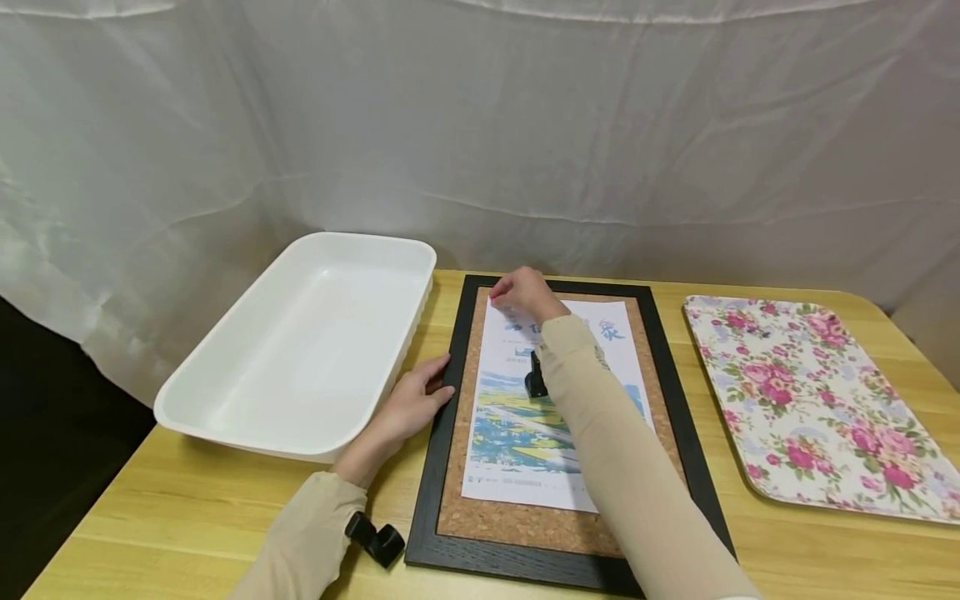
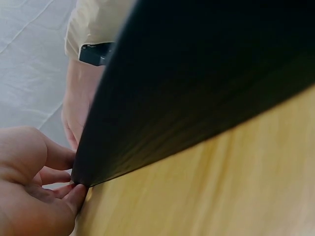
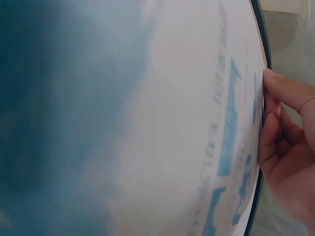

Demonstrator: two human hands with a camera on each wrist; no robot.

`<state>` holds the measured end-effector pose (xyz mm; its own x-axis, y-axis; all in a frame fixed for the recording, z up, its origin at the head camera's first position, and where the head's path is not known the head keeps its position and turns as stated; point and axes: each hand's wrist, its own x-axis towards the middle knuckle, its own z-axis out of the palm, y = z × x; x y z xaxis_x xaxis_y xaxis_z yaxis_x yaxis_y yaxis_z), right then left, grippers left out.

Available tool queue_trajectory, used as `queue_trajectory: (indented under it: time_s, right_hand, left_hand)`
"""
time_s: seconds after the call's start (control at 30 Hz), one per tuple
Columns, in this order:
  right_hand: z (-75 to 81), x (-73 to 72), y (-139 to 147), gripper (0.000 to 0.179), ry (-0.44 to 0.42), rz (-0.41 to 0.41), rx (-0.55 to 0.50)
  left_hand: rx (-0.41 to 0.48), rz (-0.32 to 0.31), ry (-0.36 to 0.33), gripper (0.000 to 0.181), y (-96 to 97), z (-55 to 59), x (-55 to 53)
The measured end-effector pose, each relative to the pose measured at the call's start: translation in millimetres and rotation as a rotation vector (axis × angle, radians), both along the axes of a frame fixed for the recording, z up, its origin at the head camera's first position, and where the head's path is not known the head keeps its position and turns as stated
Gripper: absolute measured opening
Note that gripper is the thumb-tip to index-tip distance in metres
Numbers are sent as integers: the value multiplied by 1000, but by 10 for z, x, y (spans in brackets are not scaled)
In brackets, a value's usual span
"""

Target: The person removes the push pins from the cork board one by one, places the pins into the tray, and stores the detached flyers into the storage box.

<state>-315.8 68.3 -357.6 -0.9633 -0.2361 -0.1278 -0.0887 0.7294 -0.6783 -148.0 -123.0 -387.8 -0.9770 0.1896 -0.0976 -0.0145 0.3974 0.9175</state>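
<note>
A framed cork board (image 1: 525, 525) lies on the table with a printed poster (image 1: 517, 433) on it. At the poster's top left corner, my right hand (image 1: 525, 292) pinches a small red push pin (image 1: 492, 296), mostly hidden by the fingertips. In the right wrist view, thumb and fingers (image 3: 290, 142) meet at the poster's top edge; the pin cannot be made out there. My left hand (image 1: 412, 400) touches the left side of the black frame (image 1: 442, 442). The left wrist view shows its fingertips against the frame's dark side (image 2: 147, 113), close to the tabletop.
A deep white tray (image 1: 300, 358) stands left of the board, close to my left forearm. To the right lies a flat floral tray (image 1: 810, 400). A pale curtain (image 1: 480, 142) hangs behind the wooden table (image 1: 187, 508). Black camera mounts sit on both wrists.
</note>
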Motion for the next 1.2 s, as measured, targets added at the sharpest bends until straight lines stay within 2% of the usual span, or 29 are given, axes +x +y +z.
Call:
queue_trajectory:
  time_s: [0.27, 0.8, 1.2]
  right_hand:
    - [9, 11, -6, 13, -24, 4, 10]
    - [-26, -11, -55, 13, 1, -5, -3]
    - [-62, -3, -7, 13, 9, -25, -54]
  left_hand:
    - [-2, -8, -4, 55, -12, -9, 5]
    - [0, 4, 3, 55, -22, -13, 7]
    - [-2, 0, 3, 56, -24, -11, 29]
